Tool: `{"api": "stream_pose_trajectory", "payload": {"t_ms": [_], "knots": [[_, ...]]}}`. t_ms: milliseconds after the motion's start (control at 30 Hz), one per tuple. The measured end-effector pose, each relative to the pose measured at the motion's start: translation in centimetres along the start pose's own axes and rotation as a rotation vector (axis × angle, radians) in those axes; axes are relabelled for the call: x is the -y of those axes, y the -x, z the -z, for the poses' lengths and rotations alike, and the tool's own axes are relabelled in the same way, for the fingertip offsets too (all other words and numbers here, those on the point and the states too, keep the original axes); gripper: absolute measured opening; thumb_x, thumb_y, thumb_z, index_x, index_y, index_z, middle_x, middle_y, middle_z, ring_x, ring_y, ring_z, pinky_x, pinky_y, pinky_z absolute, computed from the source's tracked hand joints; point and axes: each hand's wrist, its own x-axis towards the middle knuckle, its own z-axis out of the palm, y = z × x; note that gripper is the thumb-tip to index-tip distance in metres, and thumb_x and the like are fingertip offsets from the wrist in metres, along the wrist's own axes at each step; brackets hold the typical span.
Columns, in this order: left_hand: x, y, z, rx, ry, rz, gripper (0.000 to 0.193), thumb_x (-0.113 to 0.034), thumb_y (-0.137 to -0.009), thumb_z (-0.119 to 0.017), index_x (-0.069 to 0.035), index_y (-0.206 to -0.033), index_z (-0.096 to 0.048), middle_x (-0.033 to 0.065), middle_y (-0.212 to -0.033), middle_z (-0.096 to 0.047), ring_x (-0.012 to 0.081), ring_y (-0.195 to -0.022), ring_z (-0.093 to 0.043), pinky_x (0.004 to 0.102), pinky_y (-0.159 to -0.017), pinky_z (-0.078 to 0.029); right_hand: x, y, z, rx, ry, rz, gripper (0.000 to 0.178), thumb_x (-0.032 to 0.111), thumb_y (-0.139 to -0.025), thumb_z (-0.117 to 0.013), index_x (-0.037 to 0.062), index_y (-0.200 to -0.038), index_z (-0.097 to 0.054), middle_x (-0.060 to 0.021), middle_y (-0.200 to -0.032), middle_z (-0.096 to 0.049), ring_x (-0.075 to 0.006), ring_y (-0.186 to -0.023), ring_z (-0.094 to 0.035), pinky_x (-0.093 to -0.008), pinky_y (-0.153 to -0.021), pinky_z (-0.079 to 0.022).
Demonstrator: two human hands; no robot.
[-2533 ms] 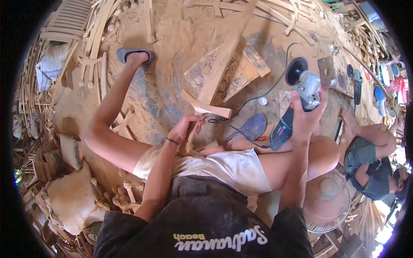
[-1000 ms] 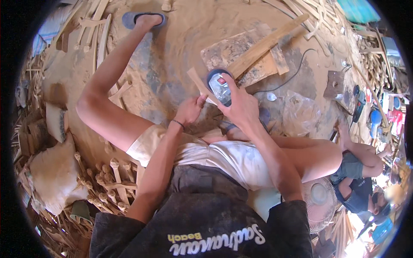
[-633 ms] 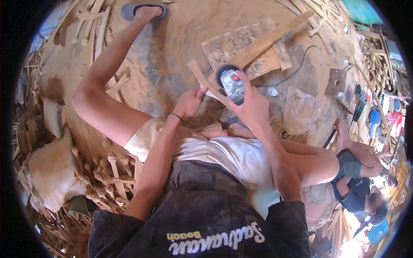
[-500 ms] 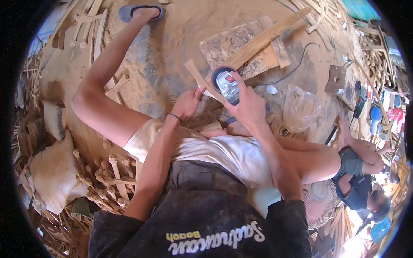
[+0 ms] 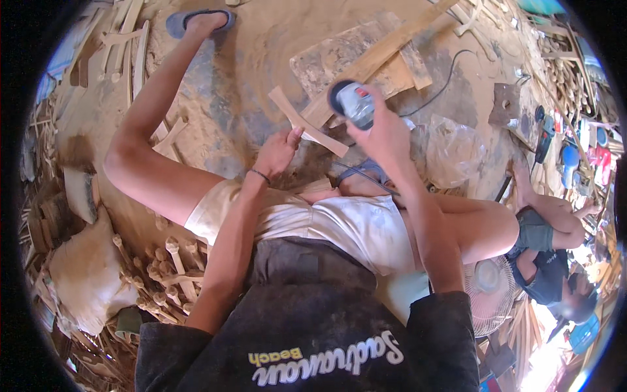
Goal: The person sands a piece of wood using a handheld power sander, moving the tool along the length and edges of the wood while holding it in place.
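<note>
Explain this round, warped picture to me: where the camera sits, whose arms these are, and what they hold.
The camera is worn on a person's head and looks down, so its wide lens bends straight edges. The two forearms rising from the bottom are that person's own; they sit on a sawdust-covered floor. The left hand steadies a flat, forked wooden piece. The right hand has its grip on a corded power sander set at that piece. Behind lie wooden boards; carved wooden spindles are piled at the left. Another person sits at the right beside a fan.

Grinder disc, perhaps touching wood strip, hidden underneath.
</note>
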Motion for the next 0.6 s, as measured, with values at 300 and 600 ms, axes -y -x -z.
{"api": "stream_pose_trajectory", "payload": {"t_ms": [300,600], "knots": [[0.5,-1.3,-1.7,-0.513,-0.152,-0.238,0.046,-0.042,-0.108,-0.064,0.004,-0.113,-0.066,0.0237,-0.109,-0.071,0.0439,-0.102,-0.067,0.0509,-0.092,-0.052,-9.3,-4.1,5.3,-0.5,-0.137,-0.208,0.085,0.046,-0.085,-0.091,0.014,-0.153,-0.052,-0.0248,-0.121,-0.078,-0.0453,-0.11,-0.077,-0.0522,-0.098,-0.059],[-20.1,-14.9,-1.5,-0.283,-0.747,-0.457,0.091,-0.058,-0.086,-0.083,0.008,-0.143,-0.059,0.0314,-0.133,-0.071,0.0466,-0.125,-0.07,0.0501,-0.108,-0.056,-8.5,4.0,14.8,-0.755,-0.698,-0.211,0.089,0.028,-0.087,-0.097,-0.0106,-0.15,-0.047,-0.0147,-0.112,-0.072,-0.0146,-0.081,-0.072,-0.0298,-0.075,-0.06]]}}
